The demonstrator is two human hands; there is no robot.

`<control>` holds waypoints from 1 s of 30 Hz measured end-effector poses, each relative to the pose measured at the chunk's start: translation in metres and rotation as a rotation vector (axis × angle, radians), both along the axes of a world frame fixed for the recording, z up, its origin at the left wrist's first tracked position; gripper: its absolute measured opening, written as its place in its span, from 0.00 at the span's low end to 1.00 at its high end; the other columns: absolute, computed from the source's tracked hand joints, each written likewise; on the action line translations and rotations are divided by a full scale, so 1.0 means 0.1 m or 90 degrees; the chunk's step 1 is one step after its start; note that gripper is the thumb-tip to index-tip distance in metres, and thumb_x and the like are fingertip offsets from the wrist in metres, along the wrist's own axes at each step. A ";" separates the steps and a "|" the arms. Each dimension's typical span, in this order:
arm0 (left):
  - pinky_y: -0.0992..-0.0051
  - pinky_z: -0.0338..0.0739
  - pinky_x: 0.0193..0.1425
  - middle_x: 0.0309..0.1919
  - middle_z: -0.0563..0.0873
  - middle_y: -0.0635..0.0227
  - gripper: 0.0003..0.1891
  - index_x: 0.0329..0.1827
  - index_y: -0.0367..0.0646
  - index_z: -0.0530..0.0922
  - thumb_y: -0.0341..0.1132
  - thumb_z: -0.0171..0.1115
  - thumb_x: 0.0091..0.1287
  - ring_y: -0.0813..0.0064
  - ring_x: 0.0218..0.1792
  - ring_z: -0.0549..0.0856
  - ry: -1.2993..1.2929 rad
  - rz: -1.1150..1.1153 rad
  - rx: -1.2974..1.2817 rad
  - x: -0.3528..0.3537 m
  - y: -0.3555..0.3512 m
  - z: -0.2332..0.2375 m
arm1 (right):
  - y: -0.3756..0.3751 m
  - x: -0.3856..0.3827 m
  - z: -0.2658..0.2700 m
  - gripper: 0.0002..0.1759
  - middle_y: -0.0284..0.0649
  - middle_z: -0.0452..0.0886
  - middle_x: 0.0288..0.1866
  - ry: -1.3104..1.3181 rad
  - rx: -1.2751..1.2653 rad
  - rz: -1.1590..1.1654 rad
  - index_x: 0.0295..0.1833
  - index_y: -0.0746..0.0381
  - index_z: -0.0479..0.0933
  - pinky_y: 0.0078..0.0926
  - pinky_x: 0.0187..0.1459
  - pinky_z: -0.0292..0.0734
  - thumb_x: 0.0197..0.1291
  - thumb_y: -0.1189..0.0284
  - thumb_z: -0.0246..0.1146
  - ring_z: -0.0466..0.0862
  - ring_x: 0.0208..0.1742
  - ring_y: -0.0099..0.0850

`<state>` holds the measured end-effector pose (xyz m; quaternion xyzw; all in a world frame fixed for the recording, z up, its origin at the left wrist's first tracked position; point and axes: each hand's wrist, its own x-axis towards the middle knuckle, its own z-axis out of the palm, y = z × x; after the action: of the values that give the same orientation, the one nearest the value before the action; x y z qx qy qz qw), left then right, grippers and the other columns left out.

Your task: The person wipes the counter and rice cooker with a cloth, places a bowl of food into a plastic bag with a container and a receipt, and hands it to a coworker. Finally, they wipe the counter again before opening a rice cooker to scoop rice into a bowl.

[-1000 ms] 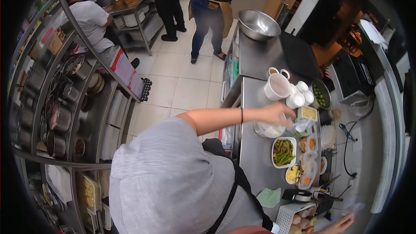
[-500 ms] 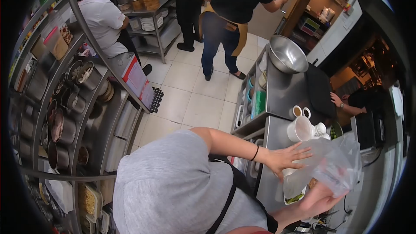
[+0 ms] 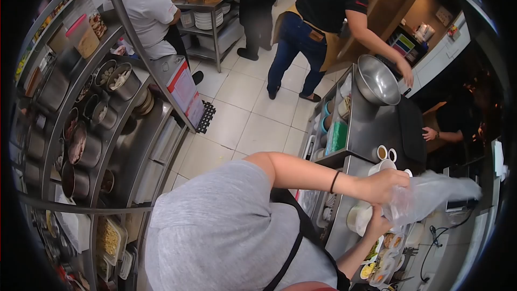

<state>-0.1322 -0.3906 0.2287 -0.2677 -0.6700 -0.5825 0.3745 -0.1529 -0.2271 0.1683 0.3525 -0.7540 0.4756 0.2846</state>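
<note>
My left hand (image 3: pixel 383 184), with a dark band on its wrist, is closed on the mouth of a clear plastic bag (image 3: pixel 433 196). The bag stretches out to the right above the steel counter (image 3: pixel 344 234). My right hand (image 3: pixel 377 225) comes up from below and grips the same bag just under the left hand. A white round container (image 3: pixel 358 218) stands on the counter beside both hands. My grey shirt and black apron strap fill the lower middle of the view.
White mugs (image 3: pixel 383 165), a black tray (image 3: pixel 412 129) and a large steel bowl (image 3: pixel 377 81) lie further along the counter; plates of food (image 3: pixel 379 261) are nearer. A person in black (image 3: pixel 323 5) touches the bowl. Another person's hand (image 3: pixel 431 133) reaches in. Shelves of pots (image 3: pixel 81 145) stand left.
My left hand went from spread open to closed on the bag. The bag is now pulled out long to the right. The person in black moved up to the steel bowl.
</note>
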 end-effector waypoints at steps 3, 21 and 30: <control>0.74 0.72 0.32 0.27 0.75 0.63 0.06 0.26 0.38 0.71 0.29 0.60 0.53 0.68 0.30 0.80 0.035 0.051 0.001 0.01 0.00 -0.14 | 0.35 -0.09 0.01 0.25 0.43 0.69 0.57 -0.220 -0.068 -0.142 0.55 0.68 0.67 0.30 0.54 0.66 0.47 0.81 0.57 0.72 0.53 0.33; 0.83 0.66 0.26 0.20 0.77 0.70 0.17 0.26 0.37 0.77 0.42 0.51 0.64 0.82 0.22 0.74 -0.555 -0.920 0.567 0.19 -0.36 -0.68 | 1.13 -0.32 0.18 0.13 0.41 0.74 0.43 -0.690 -0.545 0.341 0.51 0.62 0.67 0.29 0.45 0.74 0.59 0.77 0.48 0.76 0.45 0.30; 0.65 0.68 0.46 0.36 0.78 0.65 0.12 0.40 0.37 0.72 0.31 0.56 0.54 0.64 0.41 0.76 -0.143 0.183 -0.416 -0.03 0.33 -0.79 | 0.39 -0.01 0.53 0.11 0.37 0.73 0.37 -0.312 -0.149 0.038 0.49 0.64 0.66 0.25 0.44 0.70 0.61 0.75 0.51 0.74 0.40 0.26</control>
<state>-0.1348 -0.3572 0.1495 -0.2107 -0.8882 -0.3047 0.2716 -0.1541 -0.1882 0.2211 0.2133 -0.7298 0.6387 0.1181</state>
